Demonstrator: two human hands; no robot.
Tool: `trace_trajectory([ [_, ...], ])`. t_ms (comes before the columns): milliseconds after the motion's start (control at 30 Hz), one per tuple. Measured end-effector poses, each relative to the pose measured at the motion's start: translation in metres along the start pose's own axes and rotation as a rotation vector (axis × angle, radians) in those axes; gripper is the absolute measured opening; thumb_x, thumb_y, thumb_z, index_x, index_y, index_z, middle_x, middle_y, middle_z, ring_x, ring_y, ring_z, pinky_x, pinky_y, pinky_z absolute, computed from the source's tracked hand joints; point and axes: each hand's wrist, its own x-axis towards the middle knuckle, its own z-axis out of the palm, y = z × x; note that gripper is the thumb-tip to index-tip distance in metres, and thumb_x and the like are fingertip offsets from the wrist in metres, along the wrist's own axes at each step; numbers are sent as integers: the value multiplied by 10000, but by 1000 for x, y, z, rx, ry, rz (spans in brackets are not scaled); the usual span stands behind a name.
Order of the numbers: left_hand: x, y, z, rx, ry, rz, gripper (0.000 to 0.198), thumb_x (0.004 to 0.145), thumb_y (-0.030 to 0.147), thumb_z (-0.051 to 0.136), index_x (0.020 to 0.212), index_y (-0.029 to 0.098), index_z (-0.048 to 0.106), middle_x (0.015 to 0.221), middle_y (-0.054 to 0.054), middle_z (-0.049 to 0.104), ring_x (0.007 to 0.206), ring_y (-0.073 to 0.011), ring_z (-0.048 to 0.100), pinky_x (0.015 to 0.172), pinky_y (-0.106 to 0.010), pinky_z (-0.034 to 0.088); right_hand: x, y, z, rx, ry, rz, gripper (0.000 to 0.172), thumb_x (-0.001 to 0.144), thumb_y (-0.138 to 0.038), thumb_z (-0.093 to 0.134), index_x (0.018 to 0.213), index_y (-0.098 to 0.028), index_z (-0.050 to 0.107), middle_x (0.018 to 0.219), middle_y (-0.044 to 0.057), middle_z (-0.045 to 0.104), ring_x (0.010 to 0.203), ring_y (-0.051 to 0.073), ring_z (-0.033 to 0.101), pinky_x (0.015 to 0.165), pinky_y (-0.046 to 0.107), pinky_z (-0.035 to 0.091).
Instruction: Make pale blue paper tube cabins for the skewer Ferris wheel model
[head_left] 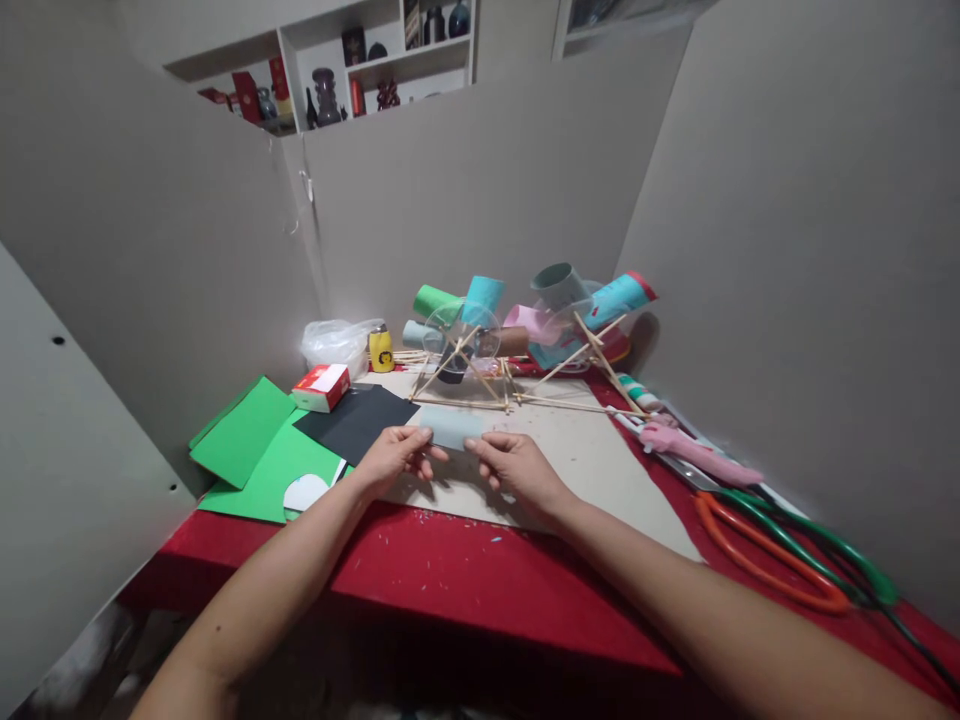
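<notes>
A small pale blue-grey piece of paper point(450, 428) is stretched between my two hands above the beige board point(585, 460). My left hand point(397, 455) pinches its left end, and my right hand point(517, 465) pinches its right end, thumbs on top. Just beyond the paper stands a wheel model point(461, 330) built of wooden sticks, clear discs and coloured paper tubes. To its right is a second stick frame point(592, 355) with more paper tubes. Black paper sheets point(356, 425) lie beside my left hand.
Green sheets point(247, 430), a red-and-white box point(321, 388), a yellow container point(381, 348) and a plastic bag point(337, 343) are on the left. Orange-and-green-handled scissors point(772, 550) and a pink glue gun point(697, 452) lie right. Panels wall in the red-covered table point(465, 580).
</notes>
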Motion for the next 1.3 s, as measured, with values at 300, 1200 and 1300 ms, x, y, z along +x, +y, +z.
trace_trajectory([
  [300, -1, -2, 0, -51, -5, -37, 428, 650, 482, 786, 821, 119, 637, 650, -51, 676, 413, -89, 555, 415, -191, 395, 2, 5, -1, 15, 38, -17, 435, 657, -556, 733, 527, -178, 562, 440, -25, 518, 337, 66, 381, 348, 205, 259],
  [1200, 10, -10, 7, -218, 72, -38, 453, 721, 527, 720, 867, 121, 579, 534, -7, 613, 414, -106, 571, 404, -176, 424, -6, -5, -7, -90, 164, -167, 541, 789, -693, 535, 728, -169, 658, 482, -2, 554, 391, 107, 446, 413, 237, 364],
  [1300, 13, -12, 0, -306, 106, -118, 384, 763, 467, 710, 840, 126, 552, 466, 8, 568, 379, -103, 544, 387, -165, 403, -2, -3, -9, -73, 193, -172, 551, 812, -674, 525, 858, -152, 695, 498, -1, 561, 411, 115, 458, 446, 249, 393],
])
